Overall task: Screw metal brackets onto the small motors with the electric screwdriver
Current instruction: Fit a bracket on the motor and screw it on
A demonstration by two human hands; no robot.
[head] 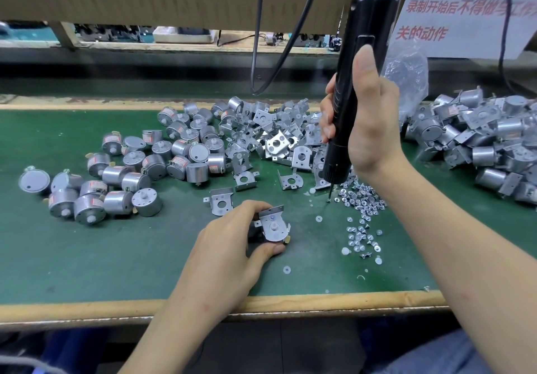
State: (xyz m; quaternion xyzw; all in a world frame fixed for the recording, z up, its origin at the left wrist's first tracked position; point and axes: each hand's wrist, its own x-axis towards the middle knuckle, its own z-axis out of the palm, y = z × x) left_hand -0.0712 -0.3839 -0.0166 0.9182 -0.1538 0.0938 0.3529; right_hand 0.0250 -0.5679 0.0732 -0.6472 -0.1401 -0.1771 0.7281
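While the left hand curls round 1 motor with a bracket seated on its face, holding it face-up just left of the screw pile, the right hand grips the electric screwdriver upright. Its bit tip sits at that pile's left edge, probably to pick up a screw. Loose brackets lie behind the pile, bare motors well left of it and assembled units to its right, likely laid out for short reaches.
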